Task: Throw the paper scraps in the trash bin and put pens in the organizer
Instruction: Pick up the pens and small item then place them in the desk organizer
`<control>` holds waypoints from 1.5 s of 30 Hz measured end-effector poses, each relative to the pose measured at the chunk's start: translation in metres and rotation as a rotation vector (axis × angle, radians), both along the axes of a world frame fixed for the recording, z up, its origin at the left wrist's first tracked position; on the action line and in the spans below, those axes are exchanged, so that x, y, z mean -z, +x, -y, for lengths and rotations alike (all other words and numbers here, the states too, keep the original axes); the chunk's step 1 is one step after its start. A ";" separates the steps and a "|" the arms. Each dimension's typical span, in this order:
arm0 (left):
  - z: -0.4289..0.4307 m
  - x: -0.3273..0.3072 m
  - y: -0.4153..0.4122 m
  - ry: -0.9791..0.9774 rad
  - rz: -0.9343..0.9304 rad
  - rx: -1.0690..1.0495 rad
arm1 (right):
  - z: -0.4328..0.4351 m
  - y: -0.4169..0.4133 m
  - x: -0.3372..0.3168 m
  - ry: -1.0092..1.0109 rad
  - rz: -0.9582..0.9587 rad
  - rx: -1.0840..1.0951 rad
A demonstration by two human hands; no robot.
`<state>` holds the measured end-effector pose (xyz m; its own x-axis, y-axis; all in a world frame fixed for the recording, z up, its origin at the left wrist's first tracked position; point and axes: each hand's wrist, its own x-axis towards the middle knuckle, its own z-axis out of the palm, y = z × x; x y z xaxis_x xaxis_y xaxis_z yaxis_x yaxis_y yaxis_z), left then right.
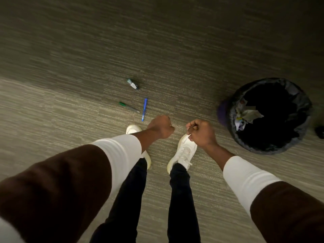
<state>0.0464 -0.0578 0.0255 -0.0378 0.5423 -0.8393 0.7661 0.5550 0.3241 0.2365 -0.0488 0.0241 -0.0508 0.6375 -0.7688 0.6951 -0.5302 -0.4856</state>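
Above the carpeted floor [70, 50], both hands hang out in front of the person, each curled into a fist. The left hand [160, 127] is clenched with its knuckles turned away, and whether anything sits inside that grip cannot be told. The right hand [201, 131] is clenched too, thumb pressed against the forefinger; something thin may be pinched there, but it is too small to make out. Both forearms wear white sleeves under darker brown ones. Below the hands stand two white shoes: the right shoe [184, 151] directly under the right hand, the left shoe [133, 129] partly hidden by the left wrist.

Just beyond the left hand, a blue pen [144, 109] lies on the floor, nearly upright in the view. Beside it, to the left, a green-capped pen [128, 107] lies at a slant, its tip close to the blue pen without clearly touching it. Farther out, a short dark marker [133, 84] with a pale label lies apart from both.

Off to the right of the right hand stands a round trash bin [236, 135] lined with a black bag. Crumpled paper scraps [249, 114] rest inside against its near-left wall.
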 end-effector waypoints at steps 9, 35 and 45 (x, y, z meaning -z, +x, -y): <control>0.010 0.046 -0.113 -0.010 -0.115 -0.049 | -0.020 -0.099 0.049 -0.149 0.085 -0.389; -0.084 0.251 -0.255 0.554 -0.303 0.637 | -0.020 -0.257 0.284 0.246 0.368 -0.502; -0.077 0.257 -0.280 0.628 -0.432 0.584 | -0.011 -0.302 0.271 0.542 0.021 -0.726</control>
